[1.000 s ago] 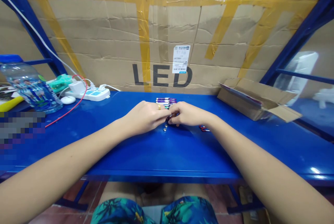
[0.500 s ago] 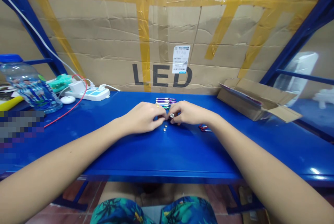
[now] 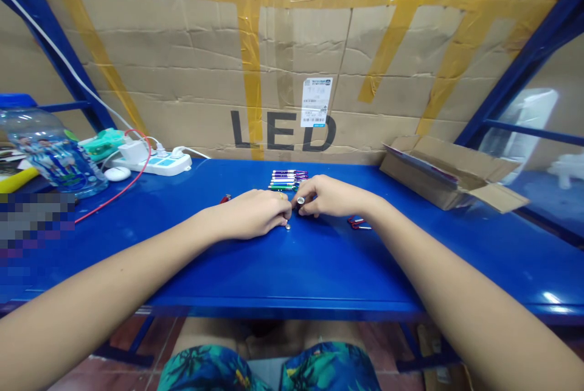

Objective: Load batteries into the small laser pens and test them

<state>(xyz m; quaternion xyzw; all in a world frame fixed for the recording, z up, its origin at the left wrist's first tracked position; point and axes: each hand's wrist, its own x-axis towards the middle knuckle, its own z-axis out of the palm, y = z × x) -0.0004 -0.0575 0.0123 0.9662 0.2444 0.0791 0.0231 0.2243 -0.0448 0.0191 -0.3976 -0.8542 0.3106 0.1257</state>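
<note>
My right hand (image 3: 329,195) grips a small tube (image 3: 300,201) between thumb and fingers; its round, silvery open end faces me. Beside it, my left hand (image 3: 258,214) is closed in a pinch low over the blue table, with a button cell apparently at the fingertips, mostly hidden. One more small, shiny button cell (image 3: 288,227) lies just below those fingertips. Behind both hands, several slim metallic tubes (image 3: 287,179) in purple, silver, blue and green lie in a row. A red piece (image 3: 225,199) shows partly behind my left hand.
Red carabiner clips (image 3: 358,222) lie by my right wrist. An open cardboard box (image 3: 417,181) stands at the right. At the left are a power strip (image 3: 166,164), a red cable (image 3: 132,181) and a water bottle (image 3: 55,151). A large carton (image 3: 191,75) forms the back.
My left hand has moved down toward me, its fingertips now covering the nearer-to-tube button cell of the two. The red piece behind it has come into view. My right hand stays nearly still.
</note>
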